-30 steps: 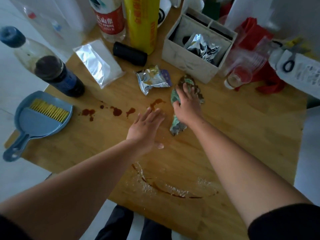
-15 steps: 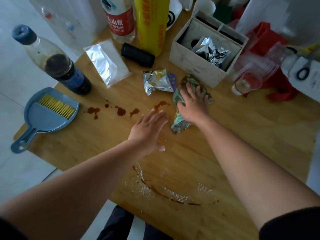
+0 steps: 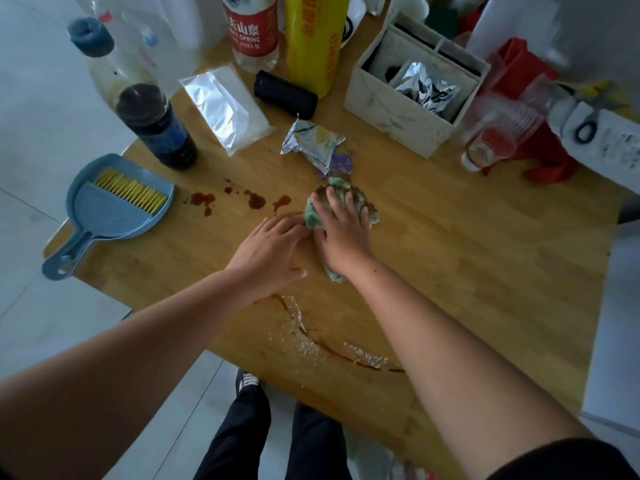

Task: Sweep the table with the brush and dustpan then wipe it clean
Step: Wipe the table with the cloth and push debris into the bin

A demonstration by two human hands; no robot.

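My right hand presses flat on a crumpled green cloth in the middle of the wooden table. My left hand lies open on the wood just left of it, fingertips touching the cloth's edge. Dark red-brown stains dot the wood left of the cloth. A curved smear with pale grit runs near the front edge. The blue dustpan, with the yellow-bristled brush lying in it, rests at the table's left corner, its handle over the edge.
A dark sauce bottle, a silver pouch, a black roll, a water bottle and a yellow roll stand at the back. A torn foil wrapper lies behind the cloth. A white box and plastic cups sit right.
My right hand has dragged the cloth left and toward me over the stain that lay beside it. My left hand has moved up to touch the cloth.
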